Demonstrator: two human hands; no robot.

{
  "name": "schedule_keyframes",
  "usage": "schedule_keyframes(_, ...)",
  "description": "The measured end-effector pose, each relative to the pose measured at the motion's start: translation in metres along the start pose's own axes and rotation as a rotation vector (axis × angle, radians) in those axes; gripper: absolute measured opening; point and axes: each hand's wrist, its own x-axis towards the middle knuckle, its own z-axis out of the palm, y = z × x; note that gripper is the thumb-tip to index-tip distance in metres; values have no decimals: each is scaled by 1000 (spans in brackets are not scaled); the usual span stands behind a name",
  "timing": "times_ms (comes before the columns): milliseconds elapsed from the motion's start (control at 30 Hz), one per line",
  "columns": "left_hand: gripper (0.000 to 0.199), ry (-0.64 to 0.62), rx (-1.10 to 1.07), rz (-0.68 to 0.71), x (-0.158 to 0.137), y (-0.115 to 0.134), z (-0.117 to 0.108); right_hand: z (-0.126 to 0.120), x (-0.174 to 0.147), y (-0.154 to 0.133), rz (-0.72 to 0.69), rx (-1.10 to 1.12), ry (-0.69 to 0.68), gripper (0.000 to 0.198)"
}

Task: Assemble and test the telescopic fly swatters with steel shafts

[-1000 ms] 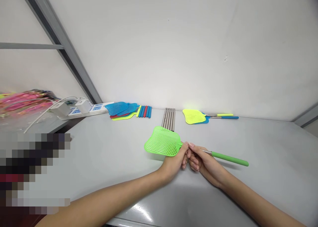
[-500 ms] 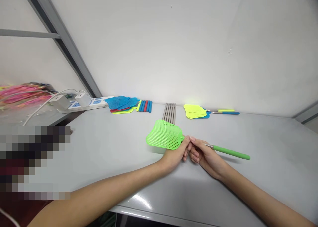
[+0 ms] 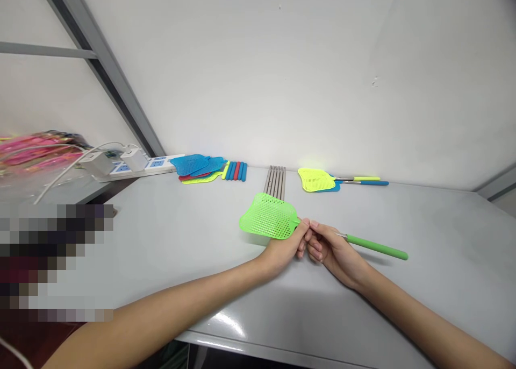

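Observation:
Both my hands hold a green fly swatter just above the grey table. My left hand pinches it close to the neck of the perforated head, which points left. Right beside it, fingertips meeting, my right hand is closed on the metal rod. The green grip sticks out to the right of that hand. Most of the rod is hidden by my fingers. Several metal rods lie side by side behind the swatter head, which covers their near ends.
Blue, red and yellow swatter heads are piled at the back left, beside several coloured grips. A yellow swatter overlaps a blue one at the back right. A power strip with chargers stands far left, near plastic-wrapped goods.
The green swatter's head has tilted slightly and shifted a little to the right. Both hands keep their hold in nearly the same place.

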Motion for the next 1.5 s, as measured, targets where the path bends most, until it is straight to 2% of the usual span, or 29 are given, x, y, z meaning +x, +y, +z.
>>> schedule_keyframes(233,47,-46,-38,1,0,-1,1,0,0,1,7,23,-37,32)
schedule_keyframes(533,49,-59,39,57,0,3,3,1,0,1,-4,48,52,37)
schedule_keyframes(867,43,-105,-1,65,1,4,1,-1,-1,-1,-4,114,-36,35)
schedule_keyframes(1500,45,-124,-189,26,3,0,0,3,-3,-1,-20,73,-33,35)
